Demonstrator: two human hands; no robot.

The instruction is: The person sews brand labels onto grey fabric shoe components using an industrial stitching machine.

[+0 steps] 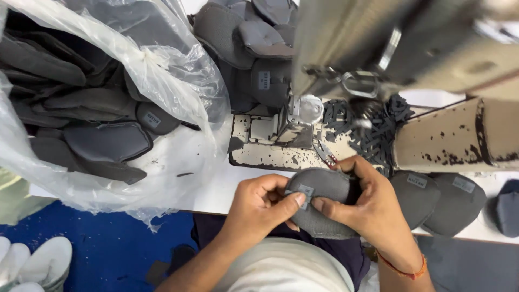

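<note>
Both my hands hold one grey padded fabric piece point(324, 186) above my lap, in front of the sewing machine point(378, 48). My left hand point(259, 205) pinches a small grey label point(306, 192) against the piece with thumb and forefinger. My right hand point(367, 200) grips the piece from the right, its thumb touching the label's edge. The machine's needle area point(303, 111) is just beyond the piece, apart from it.
A clear plastic bag point(162, 70) full of grey padded pieces sits at left. More grey pieces are stacked behind the machine point(254, 38) and lie at right point(438, 197). A heap of small dark labels point(373, 130) and a thread snip point(326, 156) rest on the worn machine bed point(270, 157).
</note>
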